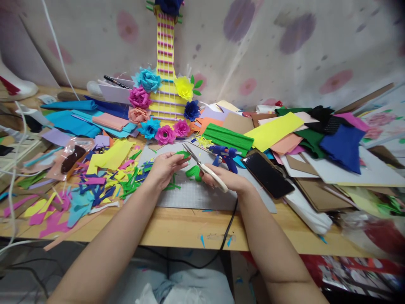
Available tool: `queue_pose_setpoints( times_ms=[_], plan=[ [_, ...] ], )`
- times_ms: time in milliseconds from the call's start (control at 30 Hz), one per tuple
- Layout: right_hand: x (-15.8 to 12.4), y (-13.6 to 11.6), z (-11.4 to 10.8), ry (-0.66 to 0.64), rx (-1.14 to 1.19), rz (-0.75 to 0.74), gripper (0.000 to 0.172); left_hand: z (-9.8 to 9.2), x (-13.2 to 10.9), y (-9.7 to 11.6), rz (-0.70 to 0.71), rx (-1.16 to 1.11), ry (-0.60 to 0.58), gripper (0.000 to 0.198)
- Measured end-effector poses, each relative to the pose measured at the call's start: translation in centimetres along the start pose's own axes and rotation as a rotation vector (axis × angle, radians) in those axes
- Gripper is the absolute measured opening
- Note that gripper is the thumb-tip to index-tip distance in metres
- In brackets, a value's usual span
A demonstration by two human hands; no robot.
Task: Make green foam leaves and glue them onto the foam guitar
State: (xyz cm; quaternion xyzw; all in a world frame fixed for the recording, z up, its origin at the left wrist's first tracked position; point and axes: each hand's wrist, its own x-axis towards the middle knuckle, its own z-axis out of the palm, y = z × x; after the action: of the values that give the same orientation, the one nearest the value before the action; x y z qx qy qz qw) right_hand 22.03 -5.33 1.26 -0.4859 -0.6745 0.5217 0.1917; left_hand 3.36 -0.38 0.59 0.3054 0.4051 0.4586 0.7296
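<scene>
My left hand [166, 169] pinches a small green paper piece [182, 154] above the grey cutting mat [177, 197]. In my right hand [223, 177] are scissors [205, 167] with pale handles, their blades pointing up and left, parted slightly, close to the green piece. Green paper [194, 172] lies just under the blades, between my hands, and thin green strips [173, 185] are beside my left hand. Behind my right hand sits a blue glue gun [225, 154].
A yellow guitar shape [165, 99] with paper flowers stands behind the mat. Coloured scraps [104, 179] cover the left side. At right are a black phone [267, 174], stacked paper [276, 131] and cardboard. A black cable [230, 223] crosses the table's front edge.
</scene>
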Motion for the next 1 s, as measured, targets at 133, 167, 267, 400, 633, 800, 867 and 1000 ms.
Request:
queue_pose_setpoints(
  times_ms=[133,167,267,400,633,800,867,1000],
  plan=[
    [0.02,-0.04,-0.04,-0.005,-0.048,0.013,0.031,-0.13,0.18,-0.10,0.002,0.023,0.008,0.009],
    [0.02,-0.09,-0.03,-0.004,-0.056,0.017,0.031,-0.13,0.20,-0.12,0.002,0.024,0.010,0.009],
    [0.00,-0.39,0.06,0.009,-0.062,0.022,0.032,-0.03,0.19,-0.17,-0.004,0.027,0.016,0.010],
    [-0.07,-0.85,0.17,0.019,-0.059,0.017,0.035,0.11,0.10,-0.24,-0.005,0.045,0.020,0.010],
    [-0.06,-0.92,0.23,0.053,-0.070,0.039,0.035,0.19,0.12,-0.31,-0.013,0.040,0.011,0.007],
    [-0.12,-0.83,0.20,0.083,-0.065,0.043,0.036,0.23,0.08,-0.12,-0.028,0.029,0.011,0.009],
    [-0.13,-0.75,0.16,0.086,-0.059,0.045,0.035,0.21,0.06,-0.01,-0.035,0.029,0.010,0.009],
    [-0.11,-0.45,-0.03,0.076,-0.026,0.060,0.034,0.10,0.04,0.21,-0.056,0.046,-0.017,0.008]
  ],
)
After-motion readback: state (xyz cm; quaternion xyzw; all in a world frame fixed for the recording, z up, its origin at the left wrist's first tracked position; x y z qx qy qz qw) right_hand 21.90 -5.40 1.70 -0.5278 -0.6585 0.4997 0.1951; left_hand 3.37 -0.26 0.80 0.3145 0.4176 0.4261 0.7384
